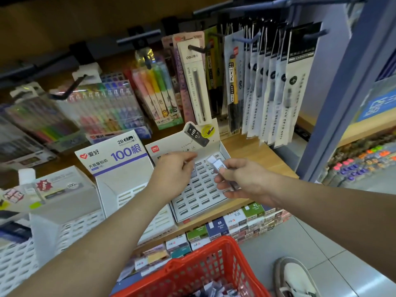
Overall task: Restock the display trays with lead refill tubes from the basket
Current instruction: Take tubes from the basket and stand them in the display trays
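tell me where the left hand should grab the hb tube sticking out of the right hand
Probably best to pinch the tube by its white capped end, coming from the upper left over the tray. That end juts clear of the right hand, whose fingers wrap the lower body.
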{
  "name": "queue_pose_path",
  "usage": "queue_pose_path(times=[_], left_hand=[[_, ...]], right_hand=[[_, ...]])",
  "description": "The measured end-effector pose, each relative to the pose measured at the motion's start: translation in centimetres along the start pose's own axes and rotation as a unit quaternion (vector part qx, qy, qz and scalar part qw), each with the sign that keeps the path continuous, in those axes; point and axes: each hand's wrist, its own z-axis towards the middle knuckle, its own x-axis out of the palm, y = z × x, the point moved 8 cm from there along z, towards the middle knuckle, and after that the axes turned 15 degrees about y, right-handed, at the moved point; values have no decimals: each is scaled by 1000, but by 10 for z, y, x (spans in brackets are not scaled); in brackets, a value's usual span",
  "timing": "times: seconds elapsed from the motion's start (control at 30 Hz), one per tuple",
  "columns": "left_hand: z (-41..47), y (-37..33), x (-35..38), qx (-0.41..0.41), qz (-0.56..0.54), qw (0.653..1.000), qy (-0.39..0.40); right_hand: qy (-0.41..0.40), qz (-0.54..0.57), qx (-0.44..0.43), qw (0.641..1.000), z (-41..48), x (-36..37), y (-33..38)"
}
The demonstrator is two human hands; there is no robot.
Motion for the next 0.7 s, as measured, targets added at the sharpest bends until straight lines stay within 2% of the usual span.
queue_pose_path(times=[0.03, 0.07, 0.13, 0.33, 0.53, 0.6, 0.7], left_hand=[[-4, 0, 3, -6, -118, 993, 20], [-8, -3, 9, -7, -234, 971, 51], [-15, -6, 20, -21, -380, 921, 82], [-23, 10, 22, -58, -513, 856, 39], [-25, 9, 15, -39, -476, 876, 72], [-25, 13, 8, -48, -443, 894, 49], [-22, 32, -13, -81, -328, 940, -36]], right_hand=[[8, 5, 1, 1000, 0, 2, 1], [16, 10, 4, 1000, 0, 4, 2], [29, 23, 13, 999, 0, 7, 2], [30, 56, 33, 997, 0, 12, -2], [4, 39, 25, 999, -3, 13, 5], [-15, 19, 26, 999, -3, 11, 6], [-72, -59, 27, 995, -2, -3, 8]])
